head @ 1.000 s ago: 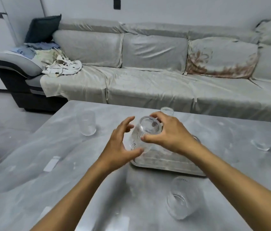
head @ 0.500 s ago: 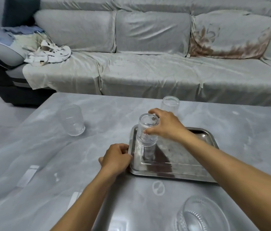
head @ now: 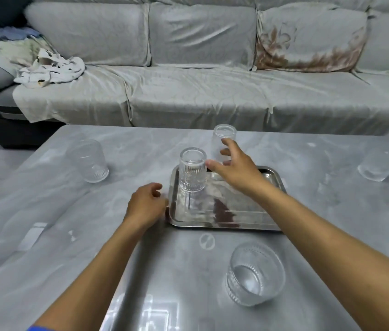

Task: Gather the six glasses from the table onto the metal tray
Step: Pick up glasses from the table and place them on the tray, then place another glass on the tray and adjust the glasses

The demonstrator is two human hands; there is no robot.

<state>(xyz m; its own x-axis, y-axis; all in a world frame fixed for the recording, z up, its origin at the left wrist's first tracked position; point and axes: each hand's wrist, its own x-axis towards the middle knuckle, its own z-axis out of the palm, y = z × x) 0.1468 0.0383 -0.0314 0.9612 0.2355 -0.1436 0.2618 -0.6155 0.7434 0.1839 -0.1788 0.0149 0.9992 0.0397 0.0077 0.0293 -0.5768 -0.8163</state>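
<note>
While one ribbed glass [head: 192, 172] stands upright in the upper left corner of the metal tray [head: 224, 219], the right hand [head: 235, 170] hovers beside it with a released grip, fingers spread and apart from the rim. That glass is clear, with vertical flutes and a thick base. Just left of the tray, the left hand [head: 146, 205] lies loosely curled against the tray's left edge, its grip holding nothing. The tray is shiny, rectangular and rimmed, at the centre of the grey marbled counter [head: 45, 211]. Behind the right hand stands a tall glass [head: 223, 142], on the counter past the tray. Another glass [head: 90, 161] sits at centre left, one [head: 376, 168] at the right edge, and a fluted one [head: 254, 274] at lower centre. A covered sofa [head: 188, 91] fills the top.
</note>
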